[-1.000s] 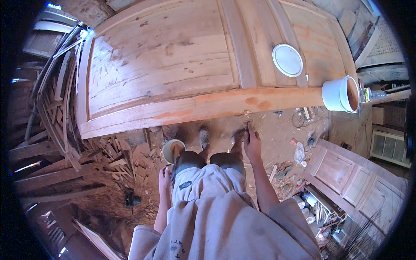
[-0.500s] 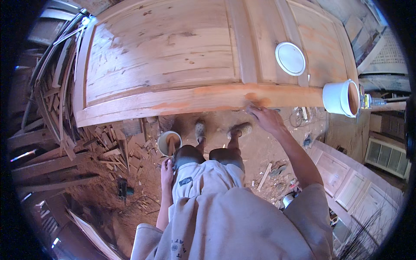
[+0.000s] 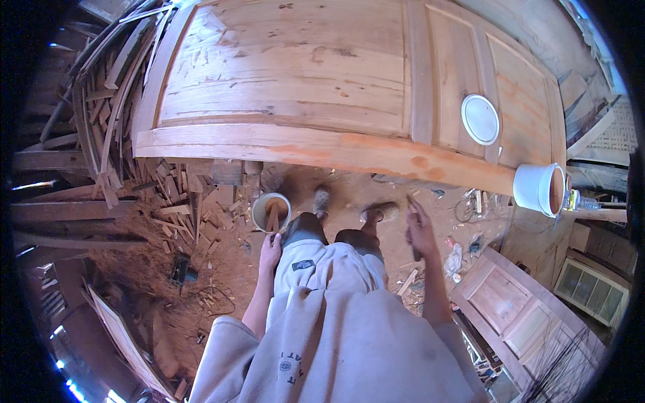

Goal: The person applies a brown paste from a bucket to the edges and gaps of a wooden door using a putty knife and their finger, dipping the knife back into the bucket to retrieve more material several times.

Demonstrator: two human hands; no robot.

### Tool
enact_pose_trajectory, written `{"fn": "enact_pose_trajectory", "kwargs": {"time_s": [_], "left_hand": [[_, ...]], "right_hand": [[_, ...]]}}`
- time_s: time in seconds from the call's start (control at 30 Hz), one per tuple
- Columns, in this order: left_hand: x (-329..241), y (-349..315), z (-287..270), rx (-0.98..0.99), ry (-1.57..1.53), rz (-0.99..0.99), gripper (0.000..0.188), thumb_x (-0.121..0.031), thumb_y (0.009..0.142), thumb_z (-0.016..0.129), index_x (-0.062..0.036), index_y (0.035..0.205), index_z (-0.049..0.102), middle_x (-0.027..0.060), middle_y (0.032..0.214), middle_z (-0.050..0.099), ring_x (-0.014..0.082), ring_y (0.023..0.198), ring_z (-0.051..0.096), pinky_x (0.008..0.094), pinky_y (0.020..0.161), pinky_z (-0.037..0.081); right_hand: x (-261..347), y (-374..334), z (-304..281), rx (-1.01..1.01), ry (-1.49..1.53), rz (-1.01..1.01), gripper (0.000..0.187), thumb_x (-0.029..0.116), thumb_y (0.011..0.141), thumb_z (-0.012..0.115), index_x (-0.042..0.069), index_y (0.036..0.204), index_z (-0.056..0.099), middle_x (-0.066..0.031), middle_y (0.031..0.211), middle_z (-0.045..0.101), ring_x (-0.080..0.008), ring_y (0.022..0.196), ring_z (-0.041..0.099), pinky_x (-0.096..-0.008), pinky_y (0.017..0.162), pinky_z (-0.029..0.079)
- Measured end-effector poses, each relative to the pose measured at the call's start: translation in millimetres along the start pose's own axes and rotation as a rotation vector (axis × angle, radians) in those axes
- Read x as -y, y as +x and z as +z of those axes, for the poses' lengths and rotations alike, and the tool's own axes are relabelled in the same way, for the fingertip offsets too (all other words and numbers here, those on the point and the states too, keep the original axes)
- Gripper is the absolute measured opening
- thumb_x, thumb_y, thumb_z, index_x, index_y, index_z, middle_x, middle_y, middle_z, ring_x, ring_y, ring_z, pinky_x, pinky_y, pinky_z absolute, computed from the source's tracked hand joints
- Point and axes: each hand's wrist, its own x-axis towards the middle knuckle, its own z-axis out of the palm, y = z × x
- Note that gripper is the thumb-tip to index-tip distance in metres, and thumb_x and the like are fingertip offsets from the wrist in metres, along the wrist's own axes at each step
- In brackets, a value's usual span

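Door (image 3: 282, 80) seems partly done: orange patches (image 3: 420, 162) on near edge and right panel.
It lies at 12 o'clock; its large left panel has no orange. Right hand (image 3: 421, 232), near 4 o'clock, closes its fingers on a tool (image 3: 416, 254). Left hand (image 3: 269, 250), near 8, is at the pot (image 3: 258, 210); its grip I cannot tell.

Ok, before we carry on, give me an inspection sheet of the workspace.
Surface: panelled wood, orange patches along its near edge.
Job's things: white bucket at the right corner, brownish inside; white lid lying on the panelled wood; lower bucket with a stick inside.
Clutter: wood scraps littering the floor.
Hands: right hand holds a thin tool; left hand by the lower bucket, grip unclear.
Cables: looped cord on the floor, type unclear.
Surroundings: stacked timber left; panelled door lower right.
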Motion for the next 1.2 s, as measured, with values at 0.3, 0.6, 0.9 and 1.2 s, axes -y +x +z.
{"fn": "enact_pose_trajectory", "kwargs": {"time_s": [0.3, 0.6, 0.9, 1.2], "left_hand": [[-15, 23, -26, 0.009, -0.056, 0.049, 0.047, -0.039, 0.094, 0.051, 0.0018, 0.119, 0.055, 0.0213, 0.112, 0.063, 0.0282, 0.106, 0.060, 0.0353, 0.093, 0.045], [-1, 21, -38, 0.013, 0.045, -0.006, 0.048, -0.038, 0.094, 0.051, 0.0018, 0.120, 0.056, 0.0202, 0.115, 0.063, 0.0293, 0.110, 0.058, 0.0368, 0.097, 0.043], [21, 10, -38, -0.088, -0.200, 0.007, 0.047, -0.039, 0.094, 0.052, 0.0021, 0.117, 0.056, 0.0209, 0.110, 0.063, 0.0288, 0.107, 0.060, 0.0369, 0.093, 0.045], [93, -55, -7, -0.184, -0.222, -0.320, 0.046, -0.038, 0.094, 0.052, 0.0021, 0.116, 0.057, 0.0215, 0.108, 0.064, 0.0313, 0.100, 0.062, 0.0377, 0.089, 0.048]], "right_hand": [[-11, -13, 128, 0.082, 0.763, 0.166, 0.048, 0.043, 0.099, 0.043, 0.004, 0.125, 0.052, -0.0015, 0.076, 0.052, -0.0109, 0.053, 0.048, -0.0278, 0.048, 0.045], [30, -11, 139, 0.229, 0.951, 0.165, 0.046, 0.038, 0.100, 0.043, 0.004, 0.130, 0.049, -0.0022, 0.081, 0.051, -0.0125, 0.066, 0.050, -0.0280, 0.062, 0.046], [52, 3, 121, 0.211, 0.938, 0.140, 0.043, 0.035, 0.100, 0.042, 0.006, 0.131, 0.046, -0.0019, 0.080, 0.049, -0.0146, 0.069, 0.048, -0.0294, 0.066, 0.044], [70, 35, 149, 0.346, 0.727, 0.288, 0.050, 0.042, 0.100, 0.040, 0.010, 0.139, 0.039, -0.0011, 0.080, 0.047, -0.0126, 0.066, 0.046, -0.0319, 0.063, 0.044]]}}
